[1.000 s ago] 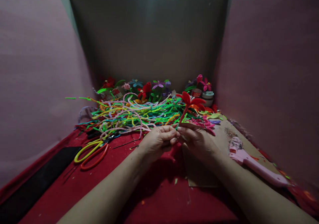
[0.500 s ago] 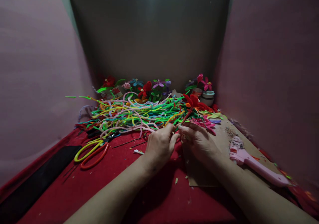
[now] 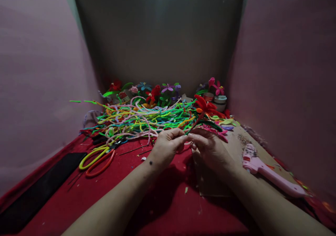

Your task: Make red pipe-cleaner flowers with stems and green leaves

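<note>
Left hand [image 3: 168, 145] and right hand [image 3: 210, 148] meet, each grip pinching the stem base of the red flower [image 3: 206, 107]; bloom at 1 o'clock, petals formed; stem wrapping seemingly unfinished; pipe cleaners [image 3: 141, 119] heaped at 11 o'clock.

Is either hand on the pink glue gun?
No, the glue gun lies on the cardboard, apart from the left hand and right hand, which pinch the stem of the red flower.

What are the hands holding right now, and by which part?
The left hand and right hand both pinch the lower end of the red pipe-cleaner flower stem; its bloom sticks up free beyond the pipe-cleaner pile.
</note>
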`<state>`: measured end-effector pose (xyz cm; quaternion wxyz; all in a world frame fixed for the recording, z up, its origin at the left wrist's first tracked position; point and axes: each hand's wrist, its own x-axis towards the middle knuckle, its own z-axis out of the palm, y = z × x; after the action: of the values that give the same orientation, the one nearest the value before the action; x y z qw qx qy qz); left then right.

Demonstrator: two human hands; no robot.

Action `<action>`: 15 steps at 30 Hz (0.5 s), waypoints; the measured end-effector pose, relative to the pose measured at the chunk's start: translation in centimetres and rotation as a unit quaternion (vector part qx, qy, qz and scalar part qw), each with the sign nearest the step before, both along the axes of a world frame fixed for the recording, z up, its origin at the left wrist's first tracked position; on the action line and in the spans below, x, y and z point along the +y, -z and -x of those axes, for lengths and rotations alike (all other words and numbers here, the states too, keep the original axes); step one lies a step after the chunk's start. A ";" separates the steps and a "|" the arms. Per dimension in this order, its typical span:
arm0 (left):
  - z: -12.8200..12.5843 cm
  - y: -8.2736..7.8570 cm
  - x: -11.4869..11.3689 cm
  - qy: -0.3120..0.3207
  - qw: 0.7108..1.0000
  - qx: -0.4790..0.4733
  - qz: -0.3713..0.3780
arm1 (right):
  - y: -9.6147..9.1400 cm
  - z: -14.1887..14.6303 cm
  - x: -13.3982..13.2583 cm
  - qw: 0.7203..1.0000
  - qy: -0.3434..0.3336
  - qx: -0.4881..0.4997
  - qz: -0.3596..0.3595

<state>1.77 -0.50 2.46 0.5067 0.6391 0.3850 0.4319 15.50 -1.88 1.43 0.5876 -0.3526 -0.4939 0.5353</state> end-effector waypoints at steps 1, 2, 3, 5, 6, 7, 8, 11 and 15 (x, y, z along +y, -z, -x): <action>0.0 -0.1 0.0 0.006 1.000 -0.008 0.011 | -0.2 0.0 -0.1 1.000 0.000 -0.006 0.001; 0.0 -0.1 0.0 0.011 0.999 -0.019 0.023 | -0.3 0.0 -0.1 1.000 0.000 -0.010 0.002; 0.1 -0.1 0.0 0.020 0.999 -0.030 0.034 | -0.2 0.0 0.0 1.000 -0.001 -0.009 0.005; 0.2 0.1 0.2 0.039 0.997 -0.050 0.054 | 0.2 -0.1 0.3 1.000 -0.009 0.010 0.013; 0.3 0.2 0.3 0.048 0.995 -0.058 0.063 | 0.5 -0.1 0.4 1.000 -0.016 0.021 0.016; 0.4 0.3 0.4 0.056 0.994 -0.064 0.072 | 0.8 -0.1 0.6 0.999 -0.026 0.029 0.016; 0.4 0.5 0.6 0.066 0.992 -0.071 0.082 | 1.2 -0.2 0.8 0.999 -0.036 0.036 0.015; 0.7 0.9 1.0 0.103 0.983 -0.102 0.111 | 2.2 -0.1 1.3 0.996 -0.058 0.059 0.020; 1.0 1.4 1.5 0.147 0.970 -0.122 0.148 | 2.3 0.2 1.4 0.998 -0.042 0.040 0.011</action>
<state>0.76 0.97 1.03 0.6967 0.5491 0.2813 0.3660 15.29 -0.45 -0.89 0.5802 -0.3162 -0.4784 0.5784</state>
